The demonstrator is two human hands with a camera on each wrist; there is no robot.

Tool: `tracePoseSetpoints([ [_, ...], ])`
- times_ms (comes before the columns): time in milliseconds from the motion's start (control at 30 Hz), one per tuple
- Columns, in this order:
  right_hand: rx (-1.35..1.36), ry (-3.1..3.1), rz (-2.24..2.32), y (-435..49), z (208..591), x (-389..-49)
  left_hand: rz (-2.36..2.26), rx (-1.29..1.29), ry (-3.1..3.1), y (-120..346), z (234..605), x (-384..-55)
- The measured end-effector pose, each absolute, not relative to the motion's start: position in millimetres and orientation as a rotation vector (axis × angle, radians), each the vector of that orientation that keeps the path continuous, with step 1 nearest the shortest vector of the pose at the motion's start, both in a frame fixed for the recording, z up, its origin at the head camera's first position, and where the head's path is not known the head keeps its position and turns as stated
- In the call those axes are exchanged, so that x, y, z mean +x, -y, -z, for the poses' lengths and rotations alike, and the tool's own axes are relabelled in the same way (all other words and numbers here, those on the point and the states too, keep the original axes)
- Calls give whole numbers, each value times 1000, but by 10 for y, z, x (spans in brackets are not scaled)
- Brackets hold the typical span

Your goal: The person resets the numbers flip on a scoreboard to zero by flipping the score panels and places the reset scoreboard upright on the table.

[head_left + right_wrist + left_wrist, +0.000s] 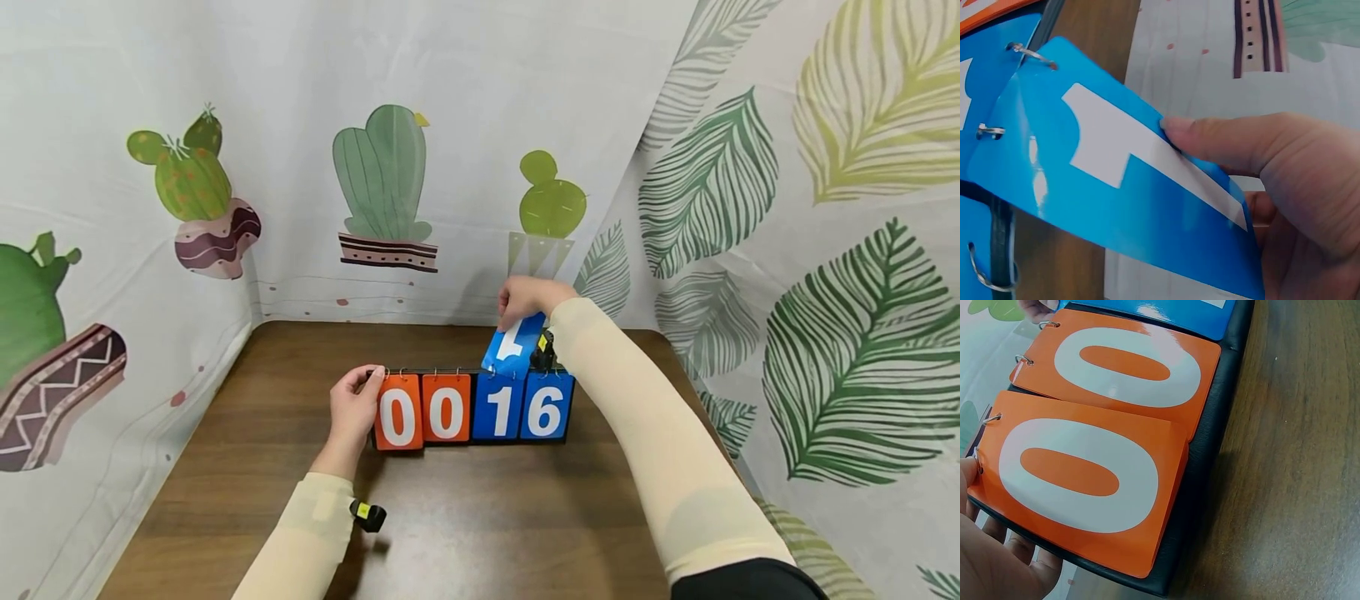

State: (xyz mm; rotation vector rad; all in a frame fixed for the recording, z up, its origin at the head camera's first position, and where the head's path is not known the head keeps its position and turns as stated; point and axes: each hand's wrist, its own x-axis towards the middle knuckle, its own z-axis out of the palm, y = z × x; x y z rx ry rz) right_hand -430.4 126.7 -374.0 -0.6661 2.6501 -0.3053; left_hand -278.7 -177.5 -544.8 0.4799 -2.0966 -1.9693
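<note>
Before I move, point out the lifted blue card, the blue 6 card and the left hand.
Lifted blue card point(1154, 206): right wrist view, on its blue face beside the white numeral.
Blue 6 card point(546, 407): head view, on the middle of its face.
Left hand point(352, 414): head view, on the middle of the hand.

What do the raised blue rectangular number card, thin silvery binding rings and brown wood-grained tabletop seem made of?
Raised blue card: probably glossy plastic or laminated card; white glare streaks its smooth face.
Silvery rings: likely polished metal, judging by their shine.
Brown tabletop: wood or laminate, low sheen; grain fits either.
</note>
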Motion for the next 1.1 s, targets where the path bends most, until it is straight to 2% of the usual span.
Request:
tracePoseSetpoints([
  [533, -827, -2534, 543, -1277, 3319, -4143, 1954, 491, 2108, 1782, 5464, -2815],
  [933, -1178, -2474, 305, -1220, 3226, -3604, 1945, 508, 2138, 1776, 5458, -2810],
  [1100, -1235, -2485, 203, -1184, 3259, -3299, 1946, 498, 2141, 1769, 5453, -2810],
])
